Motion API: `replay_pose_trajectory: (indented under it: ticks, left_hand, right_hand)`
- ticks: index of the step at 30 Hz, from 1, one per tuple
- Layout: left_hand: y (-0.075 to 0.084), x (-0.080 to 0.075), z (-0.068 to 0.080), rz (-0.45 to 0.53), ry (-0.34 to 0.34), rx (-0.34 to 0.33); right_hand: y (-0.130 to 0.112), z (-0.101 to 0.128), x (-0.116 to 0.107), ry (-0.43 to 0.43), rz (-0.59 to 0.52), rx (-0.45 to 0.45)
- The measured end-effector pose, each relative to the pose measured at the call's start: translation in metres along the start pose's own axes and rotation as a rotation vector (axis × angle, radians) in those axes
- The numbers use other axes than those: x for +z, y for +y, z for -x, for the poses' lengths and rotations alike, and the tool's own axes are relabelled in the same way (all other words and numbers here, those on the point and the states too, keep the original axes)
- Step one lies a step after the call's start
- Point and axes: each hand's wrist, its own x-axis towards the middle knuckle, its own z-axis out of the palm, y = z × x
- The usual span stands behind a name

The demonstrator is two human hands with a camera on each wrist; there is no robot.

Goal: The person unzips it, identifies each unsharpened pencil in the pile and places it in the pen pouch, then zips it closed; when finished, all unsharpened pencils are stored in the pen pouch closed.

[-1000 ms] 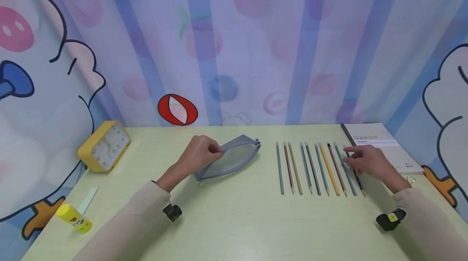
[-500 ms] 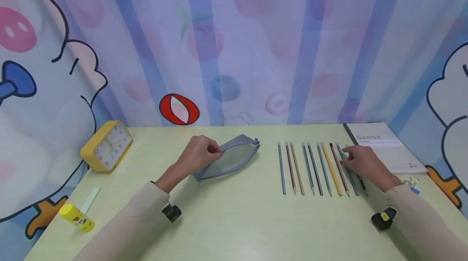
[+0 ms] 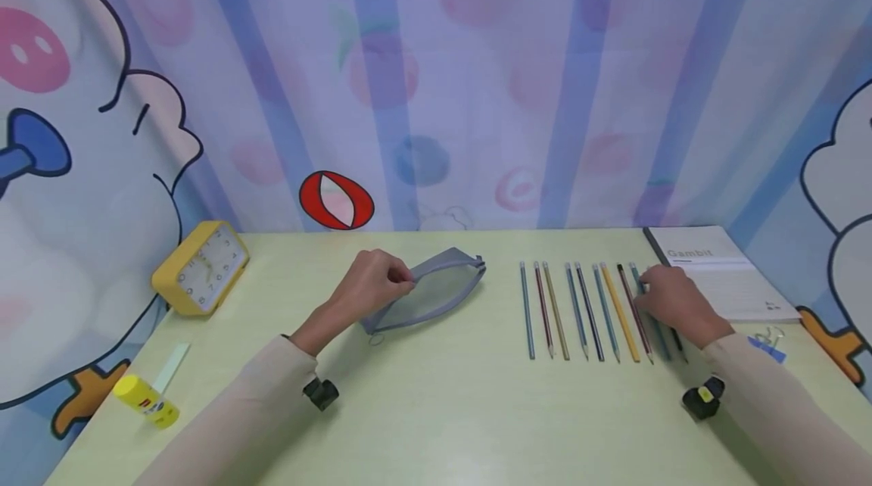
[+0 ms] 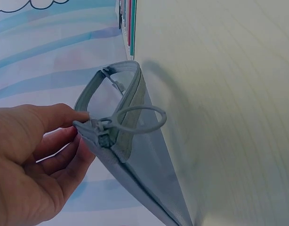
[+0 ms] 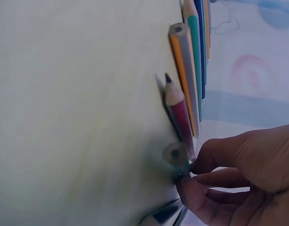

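My left hand point(image 3: 371, 281) pinches the rim of a grey-blue zippered pencil pouch point(image 4: 149, 160), holding it tilted with its mouth spread apart. A ring-shaped zipper pull point(image 4: 144, 129) hangs beside the fingers. Over at the right end of a row of pencils, my right hand point(image 3: 683, 306) pinches a teal pencil point(image 5: 175, 153) between thumb and fingers; its near end looks blurred. A dark pencil point(image 3: 677, 341) lies just right of it, partly under the hand. To its left lie a dark red pencil point(image 3: 638, 319) and a yellow pencil point(image 3: 621, 316).
Several more pencils point(image 3: 579, 312) continue the row leftward. A notebook point(image 3: 729, 274) lies behind the right hand, with blue binder clips point(image 3: 768, 347) in front of it. On the left are a yellow clock point(image 3: 204, 266), a glue stick point(image 3: 146, 400) and a pale strip point(image 3: 172, 367).
My right hand has moved slightly left from the dark pencil and closed its fingers on the teal pencil. The binder clips have come into sight. My left hand keeps its pinch on the pouch.
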Motion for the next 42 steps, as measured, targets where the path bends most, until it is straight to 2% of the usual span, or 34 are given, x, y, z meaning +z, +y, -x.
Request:
replay_pose_trajectory:
  ticks: [7,10,15,18,23,31,36,42]
  left_hand:
    - [-0.001,0.0,-0.002,-0.002,-0.001,0.0]
    - [-0.001,0.0,-0.002,0.001,-0.002,-0.003]
    - [-0.001,0.0,-0.001,0.005,-0.004,0.005]
    - [-0.001,-0.001,0.0,0.006,0.0,0.011]
    - [-0.001,0.0,-0.002,0.011,0.007,0.011]
    - [0.002,0.004,-0.007,0.015,0.0,0.004]
    - [0.005,0.003,-0.008,0.012,-0.006,-0.001]
    - [0.007,0.004,-0.008,0.014,-0.011,-0.019]
  right_hand:
    - [0.005,-0.002,-0.005,0.047,-0.074,0.002]
    - [0.003,-0.001,-0.009,0.031,-0.129,0.01]
    - [-0.015,0.003,-0.015,-0.044,-0.342,0.037]
    - [-0.034,0.004,-0.017,-0.065,-0.458,0.022]
    - [-0.074,0.004,-0.015,-0.13,-0.621,-0.056]
    - [-0.143,0.005,0.006,-0.356,-0.834,-0.154]
    - [-0.176,0.002,0.029,-0.426,-0.9,-0.131]
    - [-0.199,-0.015,0.053,-0.409,-1.0,-0.042]
